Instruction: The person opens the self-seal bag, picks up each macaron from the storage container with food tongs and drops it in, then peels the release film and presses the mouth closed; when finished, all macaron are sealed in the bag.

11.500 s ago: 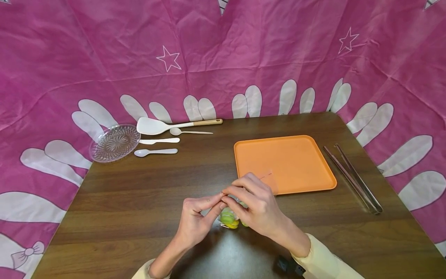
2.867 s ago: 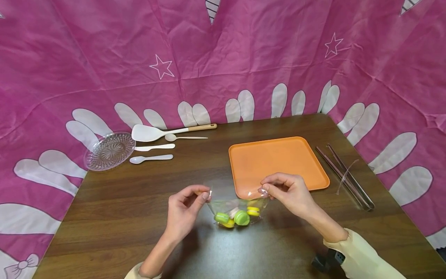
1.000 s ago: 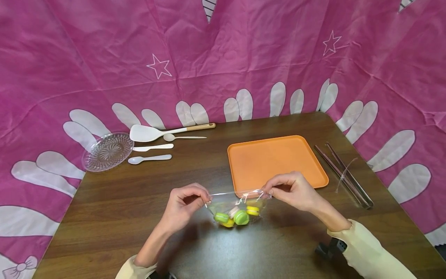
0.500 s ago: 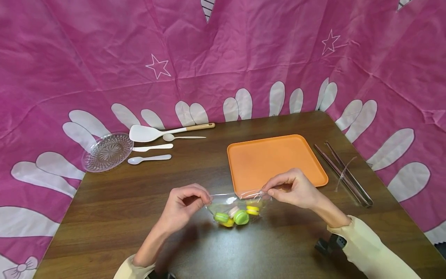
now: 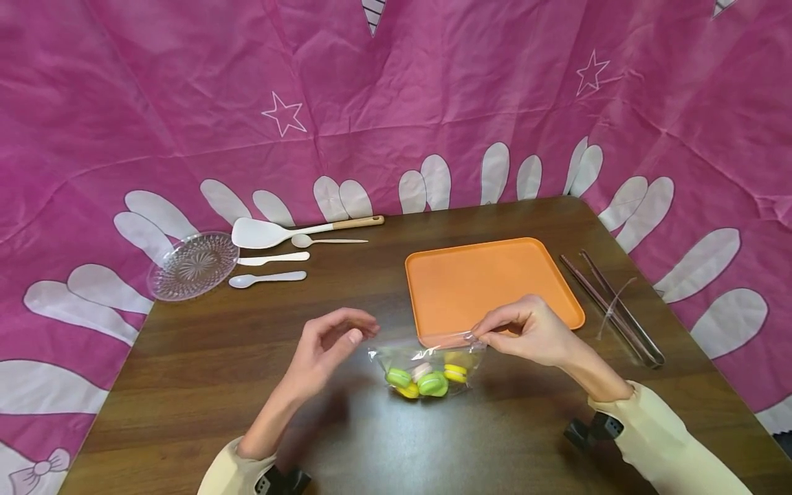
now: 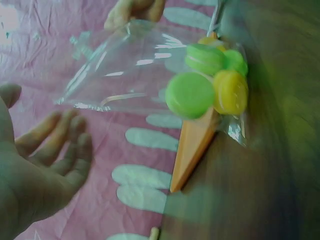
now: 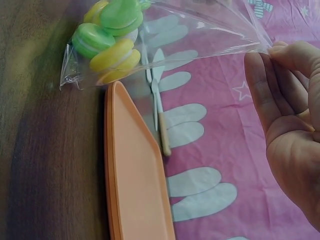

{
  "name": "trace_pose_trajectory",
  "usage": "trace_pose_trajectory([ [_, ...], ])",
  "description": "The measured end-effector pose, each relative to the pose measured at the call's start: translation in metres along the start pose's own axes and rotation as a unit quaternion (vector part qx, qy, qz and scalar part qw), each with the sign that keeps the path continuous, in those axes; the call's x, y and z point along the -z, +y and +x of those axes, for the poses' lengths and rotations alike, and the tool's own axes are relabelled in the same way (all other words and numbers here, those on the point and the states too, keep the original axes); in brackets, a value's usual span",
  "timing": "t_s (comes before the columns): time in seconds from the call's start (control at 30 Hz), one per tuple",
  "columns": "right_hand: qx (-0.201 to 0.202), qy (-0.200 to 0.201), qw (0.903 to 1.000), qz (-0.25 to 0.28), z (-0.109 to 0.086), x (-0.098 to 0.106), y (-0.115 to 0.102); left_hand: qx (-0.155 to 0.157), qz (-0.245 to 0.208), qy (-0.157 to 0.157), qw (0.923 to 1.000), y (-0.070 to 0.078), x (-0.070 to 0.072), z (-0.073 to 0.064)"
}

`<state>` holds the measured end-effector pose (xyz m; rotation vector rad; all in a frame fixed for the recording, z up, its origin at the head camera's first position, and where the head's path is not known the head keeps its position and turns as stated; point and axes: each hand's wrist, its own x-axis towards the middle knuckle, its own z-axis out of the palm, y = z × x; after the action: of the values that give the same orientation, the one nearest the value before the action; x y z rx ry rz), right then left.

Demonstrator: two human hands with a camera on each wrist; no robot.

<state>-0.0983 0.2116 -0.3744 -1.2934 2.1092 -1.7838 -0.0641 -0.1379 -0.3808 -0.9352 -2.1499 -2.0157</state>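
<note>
A clear plastic bag (image 5: 396,356) hangs low over the table in the head view. Inside are several macarons: green (image 5: 433,383), yellow (image 5: 455,373) and one pale pink (image 5: 421,372). At the bag's upper right corner, my right hand (image 5: 533,335) pinches the film between thumb and fingertips. My left hand (image 5: 317,354) is just off the opposite corner, its thumb and fingers parted and holding nothing. The left wrist view shows a gap between its fingers and the bag's mouth; the macarons sit bunched at the bottom of the bag.
An orange tray (image 5: 489,282) lies behind the bag. Metal tongs (image 5: 650,359) with a thin clear tie (image 5: 612,309) across them are at the right. Back left are a clear plate (image 5: 194,265), a white spatula (image 5: 260,234), two spoons (image 5: 266,278) and a white knife (image 5: 278,258).
Earlier, both hands worked together at the bag's gathered neck, then spread its mouth by the two corners. The tie came to lie on the tongs. My left hand has now let go of its corner.
</note>
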Motion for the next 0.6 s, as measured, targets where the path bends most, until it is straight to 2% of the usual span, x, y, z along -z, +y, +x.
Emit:
trace_pose_trajectory([
  [0.13, 0.002, -0.004, 1.0, 0.0, -0.0004, -0.0001, 0.0005, 0.051, 0.023, -0.049, 0.9972, 0.0023, -0.0058, 0.008],
  [0.3, -0.004, -0.007, 0.9999, -0.007, -0.0004, 0.001, 0.0005, 0.091, 0.072, -0.067, 0.991, 0.0059, -0.0081, 0.0099],
  [0.43, -0.001, -0.008, 0.9999, -0.01, -0.0002, 0.0023, -0.001, 0.09, 0.105, -0.061, 0.9885, 0.0075, -0.0094, 0.0107],
  [0.6, 0.008, -0.013, 0.9998, -0.014, 0.0006, 0.0021, -0.0035, 0.047, 0.168, -0.036, 0.984, 0.0087, -0.0113, 0.0104],
])
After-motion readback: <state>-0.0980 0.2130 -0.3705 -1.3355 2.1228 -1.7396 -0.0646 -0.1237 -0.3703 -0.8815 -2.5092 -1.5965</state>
